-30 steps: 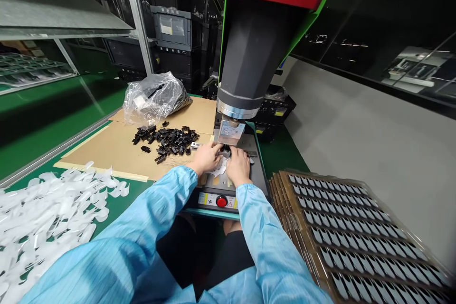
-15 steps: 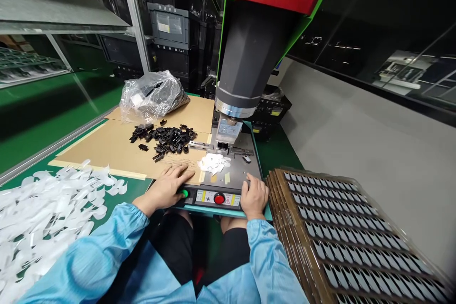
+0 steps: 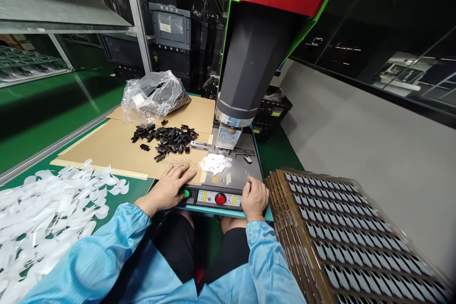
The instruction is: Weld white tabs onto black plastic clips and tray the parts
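My left hand (image 3: 171,187) lies with fingers stretched over the press base and the cardboard edge, its thumb side against the green button (image 3: 186,193). My right hand (image 3: 255,198) rests on the right end of the control panel, fingers slightly bent and nothing visible in them; what lies beneath is hidden. Between both hands sits a red button (image 3: 220,198). Beyond it, the metal block (image 3: 228,137) of the press head (image 3: 245,66) is down at the fixture (image 3: 202,145), hiding what is below. White film pieces (image 3: 215,164) lie in front of it.
Loose black plastic clips (image 3: 174,140) lie on cardboard (image 3: 107,145), with a clear plastic bag (image 3: 155,97) behind. White film tabs (image 3: 53,218) cover the table's left. Stacked trays (image 3: 302,228) of grey parts stand at right. One black part (image 3: 248,159) lies right of the fixture.
The press head has come down slightly, and its block now covers the small black part that showed beneath it. Both hands stay in place; the view has shifted slightly.
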{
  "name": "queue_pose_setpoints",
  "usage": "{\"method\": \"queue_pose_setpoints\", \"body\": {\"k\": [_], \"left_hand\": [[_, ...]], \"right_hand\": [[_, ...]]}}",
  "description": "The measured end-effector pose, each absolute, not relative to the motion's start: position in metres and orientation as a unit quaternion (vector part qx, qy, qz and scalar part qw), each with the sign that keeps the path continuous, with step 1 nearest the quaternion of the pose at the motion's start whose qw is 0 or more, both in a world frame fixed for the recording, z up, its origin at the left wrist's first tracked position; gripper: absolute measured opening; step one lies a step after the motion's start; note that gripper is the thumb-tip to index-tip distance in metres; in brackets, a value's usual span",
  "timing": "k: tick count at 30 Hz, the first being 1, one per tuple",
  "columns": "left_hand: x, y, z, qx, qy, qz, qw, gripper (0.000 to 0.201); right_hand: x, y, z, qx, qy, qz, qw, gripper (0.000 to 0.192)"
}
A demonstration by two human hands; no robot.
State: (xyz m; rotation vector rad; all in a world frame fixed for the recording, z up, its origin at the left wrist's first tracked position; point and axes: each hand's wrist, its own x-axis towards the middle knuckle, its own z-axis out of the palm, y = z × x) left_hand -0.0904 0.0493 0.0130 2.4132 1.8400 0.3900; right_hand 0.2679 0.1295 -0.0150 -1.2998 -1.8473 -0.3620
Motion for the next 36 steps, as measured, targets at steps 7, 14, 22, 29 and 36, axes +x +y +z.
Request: {"method": "queue_pose_setpoints", "body": {"k": [7,14,22,29,36], "left_hand": [[-0.091,0.049,0.014,0.792,0.598,0.121,0.031,0.088],[-0.091,0.049,0.011,0.792,0.596,0.128,0.03,0.088],[-0.091,0.049,0.011,0.791,0.595,0.137,0.033,0.088],[-0.093,0.05,0.016,0.787,0.599,0.134,0.065,0.086],[-0.08,0.111,0.058,0.772,0.578,0.203,0.169,0.068]], "right_hand": [[0.267,0.129,-0.015,-0.522,-0.732,-0.143,0.414,0.027],[0.267,0.13,-0.015,-0.519,-0.731,-0.147,0.417,0.026],[0.266,0.129,-0.013,-0.52,-0.731,-0.141,0.418,0.025],[0.267,0.134,-0.006,-0.555,-0.716,-0.09,0.414,0.023],[0.245,0.179,0.022,-0.561,-0.703,0.124,0.419,0.037]]}}
